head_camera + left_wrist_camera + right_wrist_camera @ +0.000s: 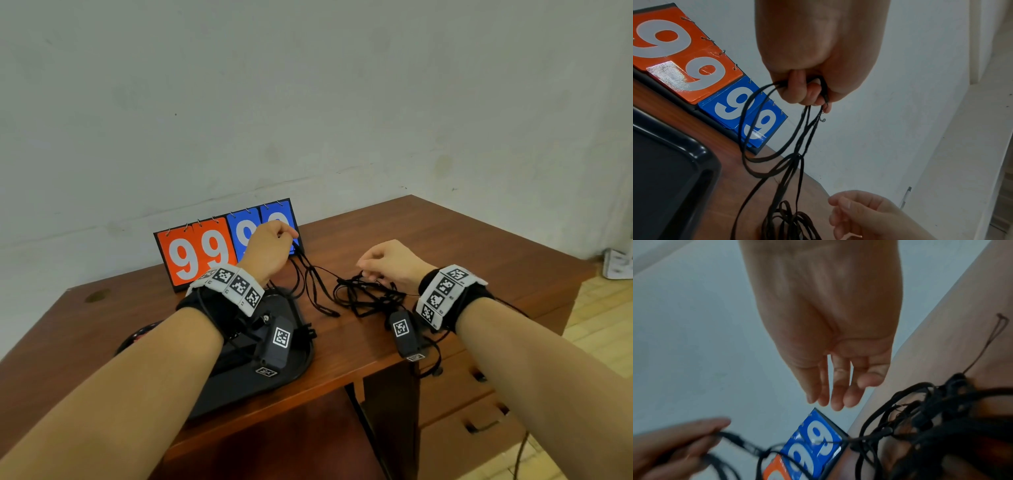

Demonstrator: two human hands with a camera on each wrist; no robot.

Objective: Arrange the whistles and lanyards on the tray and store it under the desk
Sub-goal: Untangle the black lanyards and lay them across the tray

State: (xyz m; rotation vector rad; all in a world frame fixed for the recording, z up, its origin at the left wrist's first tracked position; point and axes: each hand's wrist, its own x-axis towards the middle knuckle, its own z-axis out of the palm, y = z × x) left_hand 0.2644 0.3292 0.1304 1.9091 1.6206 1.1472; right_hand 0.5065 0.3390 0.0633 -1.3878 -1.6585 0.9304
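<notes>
Standing at the back of the brown wooden table (445, 246), against the pale wall, we find a flip scoreboard (205, 250) with two orange cards and two blue cards, each printed with a white 9, so both halves read 99. Our left hand (270, 245) is raised in front of the blue cards and hides part of them from the head view. Its grip is closed: thumb and fingers (795, 92) pinch several black lanyards (797, 146), whose loops hang down past the scoreboard to the tabletop. Those cords run into a tangled black heap (366, 294) lying on the table under our right hand (390, 262). The right hand hovers over the heap with fingers loosely bent and spread, grasping nothing that we can see. Just beside the hanging loops, at the near left of the table, sits the black tray (301, 363), largely covered by our left forearm and wrist camera. We cannot make out any whistles in the tangle. Both wrists carry bands of black-and-white square markers, and drawer fronts show below the table's right side.
</notes>
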